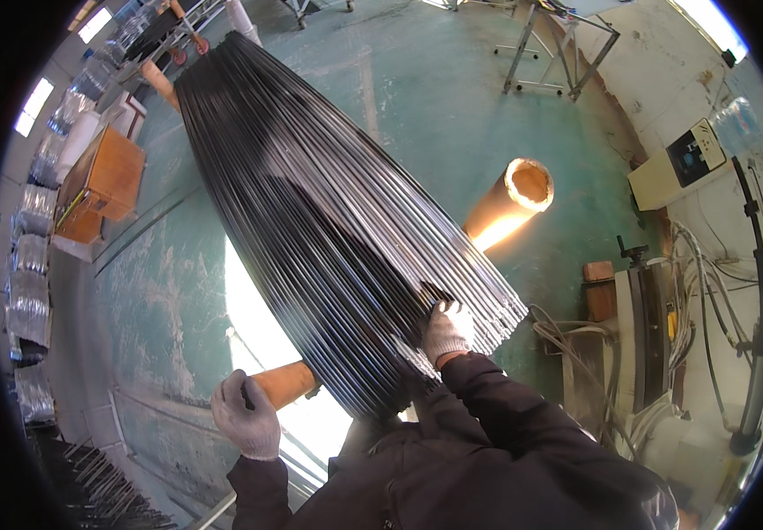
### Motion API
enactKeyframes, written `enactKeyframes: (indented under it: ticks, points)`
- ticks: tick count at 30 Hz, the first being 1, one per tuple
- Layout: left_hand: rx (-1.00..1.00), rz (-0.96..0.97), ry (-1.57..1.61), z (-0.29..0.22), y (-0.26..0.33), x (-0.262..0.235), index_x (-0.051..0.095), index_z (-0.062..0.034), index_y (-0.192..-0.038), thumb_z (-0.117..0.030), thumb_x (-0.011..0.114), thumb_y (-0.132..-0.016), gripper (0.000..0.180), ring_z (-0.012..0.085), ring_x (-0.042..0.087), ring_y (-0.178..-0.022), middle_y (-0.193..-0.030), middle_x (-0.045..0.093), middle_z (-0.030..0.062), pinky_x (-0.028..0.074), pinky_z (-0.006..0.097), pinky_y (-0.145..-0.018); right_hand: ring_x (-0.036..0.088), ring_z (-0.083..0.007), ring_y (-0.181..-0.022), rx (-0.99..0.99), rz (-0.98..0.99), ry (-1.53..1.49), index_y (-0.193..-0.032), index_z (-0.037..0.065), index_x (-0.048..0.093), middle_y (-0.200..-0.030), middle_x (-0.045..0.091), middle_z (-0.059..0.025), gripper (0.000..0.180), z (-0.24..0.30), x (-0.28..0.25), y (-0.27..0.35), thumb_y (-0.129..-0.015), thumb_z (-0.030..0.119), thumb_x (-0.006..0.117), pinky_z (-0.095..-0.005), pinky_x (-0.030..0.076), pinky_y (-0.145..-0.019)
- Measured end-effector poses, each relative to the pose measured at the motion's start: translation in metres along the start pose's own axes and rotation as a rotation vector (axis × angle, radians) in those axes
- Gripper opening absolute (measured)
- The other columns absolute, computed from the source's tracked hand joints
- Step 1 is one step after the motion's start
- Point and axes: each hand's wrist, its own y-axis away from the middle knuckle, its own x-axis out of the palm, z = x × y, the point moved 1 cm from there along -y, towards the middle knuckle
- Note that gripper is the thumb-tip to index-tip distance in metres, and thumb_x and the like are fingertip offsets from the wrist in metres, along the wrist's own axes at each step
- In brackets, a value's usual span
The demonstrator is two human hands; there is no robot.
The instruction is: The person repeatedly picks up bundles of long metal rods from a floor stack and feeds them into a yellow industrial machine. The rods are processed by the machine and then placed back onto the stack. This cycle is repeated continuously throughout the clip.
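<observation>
A wide layer of long, thin black rods (311,212) stretches from the far left toward my body. My right hand (449,329), in a pale knitted glove, is on top of the rods near their close right end. Its fingers are bent closely around some of them, and the fingertips are partly hidden. My left hand (247,420), gloved in grey, is raised off the rods beside the near end of a brown cardboard tube (282,385). Its fingers curl loosely, with a dark gap by the thumb and nothing visible in it.
Another thick cardboard tube (509,203) sticks out beneath the rods on the right. A machine with hoses (642,336) stands at the right wall. An orange-brown wooden cabinet (107,185) is at left. A wheeled metal frame (558,53) stands far right on the green floor (399,97).
</observation>
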Motion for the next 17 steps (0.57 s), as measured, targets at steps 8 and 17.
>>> enactKeyframes:
  ticks: [8, 17]
  points:
    - [-0.072, -0.037, -0.039, -0.007, 0.003, 0.002, 0.073, -0.0011, -0.114, -0.006, 0.071, -0.103, 0.013, 0.0395, 0.071, -0.095, -0.103, 0.072, 0.0176, 0.058, 0.051, -0.086, 0.077, -0.0442, -0.120, -0.051, 0.248, -0.230, -0.126, 0.000, 0.071, -0.123, 0.079, -0.0270, 0.047, -0.024, -0.031, -0.027, -0.098, 0.036, 0.082, -0.0544, 0.063, -0.101]
    - [-0.139, -0.093, 0.111, -0.001, 0.007, 0.001, 0.073, -0.0001, -0.114, -0.009, 0.073, -0.102, 0.015, 0.0383, 0.073, -0.093, -0.105, 0.073, 0.0183, 0.060, 0.048, -0.085, 0.074, -0.0384, -0.130, -0.109, 0.412, -0.270, -0.140, 0.011, 0.080, -0.136, 0.078, -0.0221, 0.059, -0.018, -0.063, -0.025, -0.093, 0.045, 0.091, -0.0496, 0.059, -0.111]
